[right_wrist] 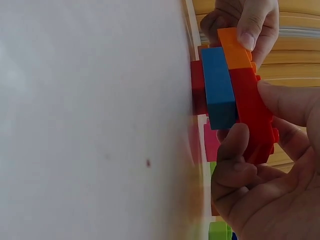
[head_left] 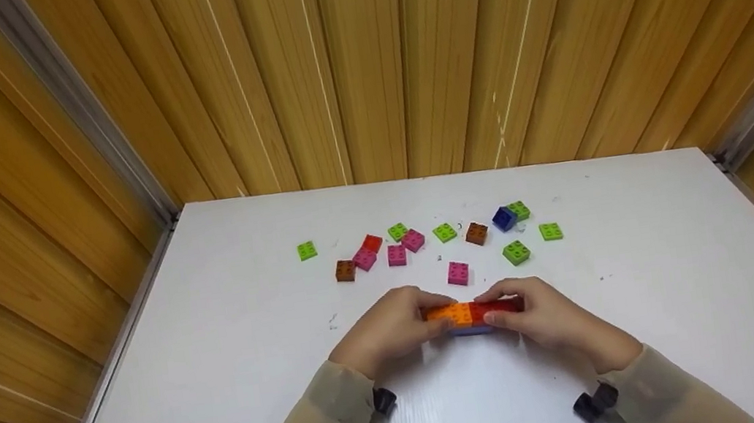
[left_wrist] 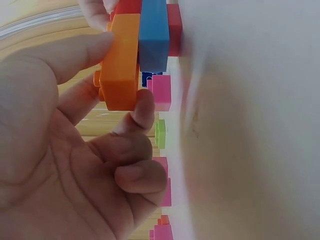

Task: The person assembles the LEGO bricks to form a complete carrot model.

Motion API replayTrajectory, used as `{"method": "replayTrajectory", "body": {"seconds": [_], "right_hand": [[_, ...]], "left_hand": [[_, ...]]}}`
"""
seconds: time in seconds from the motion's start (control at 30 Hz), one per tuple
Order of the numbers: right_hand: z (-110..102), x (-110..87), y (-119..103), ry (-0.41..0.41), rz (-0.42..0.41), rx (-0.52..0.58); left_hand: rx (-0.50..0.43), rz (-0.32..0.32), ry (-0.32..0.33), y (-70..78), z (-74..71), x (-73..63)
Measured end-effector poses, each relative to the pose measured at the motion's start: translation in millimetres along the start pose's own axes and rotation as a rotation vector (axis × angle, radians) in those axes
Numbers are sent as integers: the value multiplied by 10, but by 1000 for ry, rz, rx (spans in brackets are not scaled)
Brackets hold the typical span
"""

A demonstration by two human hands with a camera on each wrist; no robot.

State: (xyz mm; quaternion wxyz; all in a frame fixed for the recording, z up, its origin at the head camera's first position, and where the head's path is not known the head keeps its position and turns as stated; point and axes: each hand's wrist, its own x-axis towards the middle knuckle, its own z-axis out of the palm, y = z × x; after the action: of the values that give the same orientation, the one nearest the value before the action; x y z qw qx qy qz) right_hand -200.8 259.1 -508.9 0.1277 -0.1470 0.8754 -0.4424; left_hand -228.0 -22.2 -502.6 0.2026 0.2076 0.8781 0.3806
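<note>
Near the middle of the table, both hands are at a small stack of toy building bricks. My left hand (head_left: 393, 326) pinches an orange brick (left_wrist: 120, 62) on the stack's top layer, thumb on the studded side. Beside it, my right hand (head_left: 548, 313) grips a red brick (right_wrist: 249, 107), end to end with the orange one. Both top bricks sit across a blue brick (right_wrist: 219, 87), their outer ends jutting past it. Under the blue brick is another red brick (right_wrist: 198, 85), close to the tabletop and hidden in the head view.
Beyond the hands, loose bricks lie scattered on the white table (head_left: 224, 380): several green (head_left: 516, 252) and pink (head_left: 458, 273) ones, brown bricks (head_left: 345, 270), a small red brick (head_left: 372, 243) and a dark blue one (head_left: 504, 219). Wood-patterned panels (head_left: 364, 66) enclose the table's back and sides.
</note>
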Motion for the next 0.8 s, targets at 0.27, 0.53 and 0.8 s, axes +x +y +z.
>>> {"method": "replayTrajectory", "body": {"seconds": [0.27, 0.53, 0.8], "right_hand": [[9, 1, 15, 13, 2, -4], [16, -19, 38, -2, 50, 25], [-7, -4, 25, -3, 41, 21]], "left_hand": [[75, 17, 23, -51, -49, 17], [-51, -160, 449, -220, -283, 19], [-57, -294, 695, -587, -490, 40]]}}
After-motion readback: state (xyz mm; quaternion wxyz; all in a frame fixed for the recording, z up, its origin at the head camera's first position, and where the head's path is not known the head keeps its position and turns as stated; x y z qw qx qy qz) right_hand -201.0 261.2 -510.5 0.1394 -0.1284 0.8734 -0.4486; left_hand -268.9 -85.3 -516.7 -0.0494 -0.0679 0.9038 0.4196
